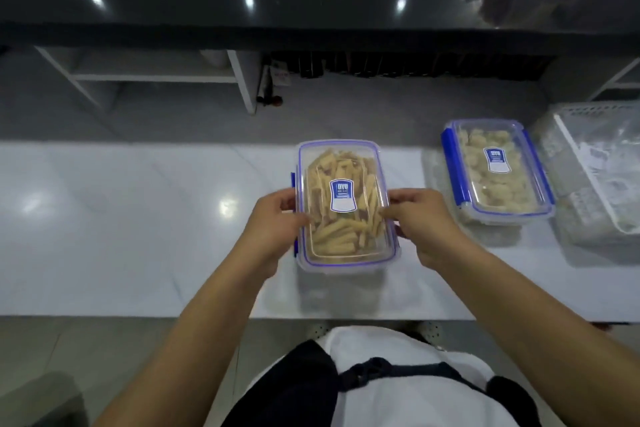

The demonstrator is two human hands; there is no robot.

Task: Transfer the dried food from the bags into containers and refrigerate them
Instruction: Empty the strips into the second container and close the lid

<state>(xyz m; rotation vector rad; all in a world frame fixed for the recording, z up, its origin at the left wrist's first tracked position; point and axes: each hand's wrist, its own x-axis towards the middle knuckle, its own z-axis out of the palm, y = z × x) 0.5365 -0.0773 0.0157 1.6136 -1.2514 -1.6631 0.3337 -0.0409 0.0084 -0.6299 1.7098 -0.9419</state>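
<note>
So there's a clear container (346, 204) with a blue-rimmed lid sitting near the middle of the white countertop (138, 236), packed with pale yellow strips of dried food (332, 236) and a blue-and-white label (343, 195) on top. Both hands are on it. The left hand (273, 229) is at the box's 9 o'clock side, fingers curled down over the long edge right where the blue side clip (293, 184) is, thumb lying across the lid. The right hand (427, 225) mirrors it at 3 o'clock, fingers bent round the opposite long edge with the thumb tip on the lid. Neither hand is spread; both are wrapped onto the lid's edges. Can't really tell if the clips under the fingers are snapped down or not, the hands hide them.

Off toward 2 o'clock from that box there's a second container (497, 170), lid on, blue clip folded along its left side, full of lighter roundish pieces. Nobody's touching it. Just beside it at 3 o'clock is a white basket (595, 170) with crinkly clear plastic bags (609, 142) in it.
</note>
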